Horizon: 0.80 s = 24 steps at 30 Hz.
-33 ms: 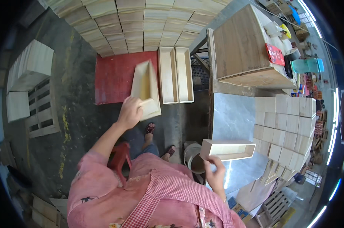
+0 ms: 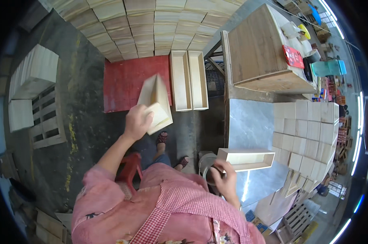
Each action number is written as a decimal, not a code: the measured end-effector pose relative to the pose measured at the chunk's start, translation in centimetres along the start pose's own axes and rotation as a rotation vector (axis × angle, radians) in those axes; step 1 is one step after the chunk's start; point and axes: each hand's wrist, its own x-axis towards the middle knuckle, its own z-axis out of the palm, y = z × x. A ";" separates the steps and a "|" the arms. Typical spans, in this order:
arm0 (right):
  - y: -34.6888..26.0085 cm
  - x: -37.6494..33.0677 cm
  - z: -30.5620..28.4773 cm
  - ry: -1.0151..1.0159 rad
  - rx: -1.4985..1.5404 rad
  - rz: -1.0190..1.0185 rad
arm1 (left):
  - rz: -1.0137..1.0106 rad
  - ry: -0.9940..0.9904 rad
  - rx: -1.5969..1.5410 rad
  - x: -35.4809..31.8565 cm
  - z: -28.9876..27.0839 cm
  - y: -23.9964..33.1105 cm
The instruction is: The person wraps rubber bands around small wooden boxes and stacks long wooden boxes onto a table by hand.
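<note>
My left hand [image 2: 137, 123] grips the near end of a long, open-topped pale wooden box [image 2: 163, 99], which hangs tilted and slightly blurred in front of a red board. My right hand [image 2: 226, 179] is over the edge of a bucket [image 2: 208, 160], its bent fingers apart and nothing visible in them. Beside that hand, a second wooden box [image 2: 249, 153] lies on its side on the grey table [image 2: 249, 122], its hollow facing me. Two more open wooden boxes [image 2: 180, 81] stand side by side right of the red board [image 2: 123, 87].
Stacked wooden pieces [image 2: 143, 28] form a wall at the far side. More blocks [image 2: 302, 130] are piled on the table's right. A wooden cabinet [image 2: 257, 49] holds a teal container [image 2: 328, 68]. A red stool [image 2: 129, 173] is by my left side; a pallet [image 2: 47, 118] lies farther left.
My left hand has turned and lowered the box a little, so its inside shows less. My right hand has moved left, off the box on the table and toward the bucket.
</note>
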 end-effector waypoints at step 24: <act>0.6 -6.6 4.5 0.116 0.646 -0.686 | -0.361 -0.510 -0.309 -9.1 -3.2 19.4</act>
